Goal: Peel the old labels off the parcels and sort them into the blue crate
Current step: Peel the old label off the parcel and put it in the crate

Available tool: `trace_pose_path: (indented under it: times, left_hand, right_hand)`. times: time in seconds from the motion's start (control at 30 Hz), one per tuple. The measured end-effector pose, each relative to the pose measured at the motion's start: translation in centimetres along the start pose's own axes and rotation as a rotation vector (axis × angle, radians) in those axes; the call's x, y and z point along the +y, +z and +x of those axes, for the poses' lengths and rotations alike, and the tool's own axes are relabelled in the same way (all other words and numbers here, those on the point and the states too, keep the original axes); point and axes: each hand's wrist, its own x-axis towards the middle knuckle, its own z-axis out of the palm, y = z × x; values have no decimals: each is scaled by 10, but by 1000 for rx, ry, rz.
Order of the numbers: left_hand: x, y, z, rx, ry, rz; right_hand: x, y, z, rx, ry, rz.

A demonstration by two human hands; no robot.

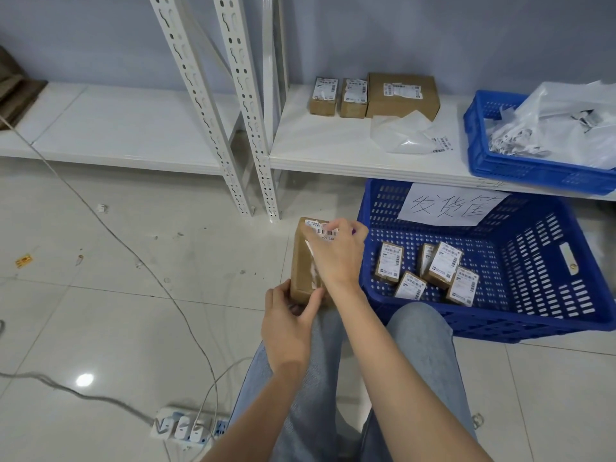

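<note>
A brown cardboard parcel stands on end above my knees. My left hand grips its near bottom end. My right hand lies over the parcel's top face and pinches the white barcode label, part of which is lifted off the cardboard. To the right, the large blue crate sits on the floor with a handwritten paper sign on its far wall. Several small labelled parcels lie inside it. Three more labelled parcels stand on the low white shelf.
A second blue crate on the shelf's right end holds crumpled white plastic and label scraps. A clear plastic bag lies on the shelf. White rack uprights stand ahead. Cables and a power strip lie on the tiled floor at left.
</note>
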Motion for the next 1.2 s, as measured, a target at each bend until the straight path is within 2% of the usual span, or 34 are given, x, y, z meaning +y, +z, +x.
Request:
trace_pose_path:
  times: [0.07,0.27,0.7,0.83,1.03,1.2]
  left_hand:
    - [0,0,0,2,0,11]
    - [-2,0,2,11,-11,10]
    - [0,-1,-1,-10,22,35]
    - [-1,0,-2,-18,34,60]
    - [-2,0,0,-23,32,61]
    - [-6,1,1,-24,11,65]
  right_hand:
    - [5,4,1,-41,-36,-129]
    - [8,2,0,-114,-33,-213]
    - [-1,3,-5,-90,161,148]
    - [-6,8,2,-59,106,-43]
    - [2,7,6,8,97,9]
    - [4,18,8,14,36,-145]
